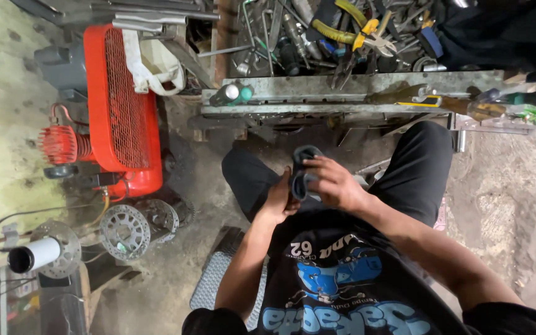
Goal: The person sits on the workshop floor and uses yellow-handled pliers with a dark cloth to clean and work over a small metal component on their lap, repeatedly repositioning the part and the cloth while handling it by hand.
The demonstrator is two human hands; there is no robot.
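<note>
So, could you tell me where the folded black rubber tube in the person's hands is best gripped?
Probably at the doubled-over lower part of the black rubber tube, where both hands already meet it: the left hand under and left of it, the right hand over it from the right. The upper loop sticks up free and looks limp, so pinching the folded layers together from both sides should keep it from unfolding.

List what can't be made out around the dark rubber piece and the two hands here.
- Head view: the middle of the dark rubber piece is covered by the right hand and left hand, so its full shape is unclear.
- Left fingers are hidden behind the piece.
- Tools in the metal tray overlap in a tangle; small ones can't be told apart.
- The white tube has its dark inside unreadable.
</note>
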